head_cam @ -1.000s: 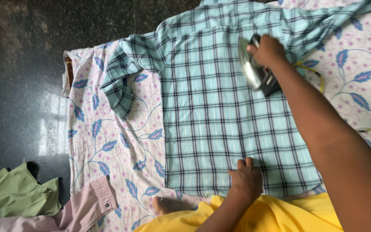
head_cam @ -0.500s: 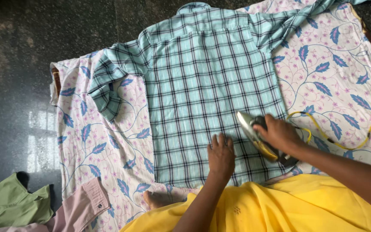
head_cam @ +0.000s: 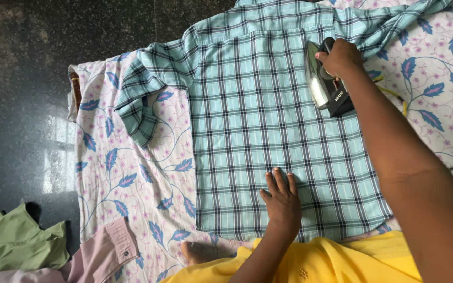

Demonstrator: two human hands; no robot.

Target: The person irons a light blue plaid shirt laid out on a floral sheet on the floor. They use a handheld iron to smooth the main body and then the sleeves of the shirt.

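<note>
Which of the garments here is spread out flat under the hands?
The teal plaid shirt, laid flat on the floral sheet, with the left hand pressing it. The green garment and pink shirt lie crumpled at the lower left.

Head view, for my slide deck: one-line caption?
Right hand runs iron over checked shirt; left hand flattens it.

This is looking like a home, with ironing being done on the floor. A white cotton sheet printed with blue leaves and pink flowers (head_cam: 132, 173) is lying spread over a dark, polished speckled stone floor (head_cam: 22, 78), which is reflecting window light. A light-blue checked cotton shirt (head_cam: 258, 120) is lying flat on the sheet, and a crumpled green garment (head_cam: 11, 243) and a pale pink cuffed sleeve (head_cam: 108, 251) are waiting at the sheet's edge.
</note>
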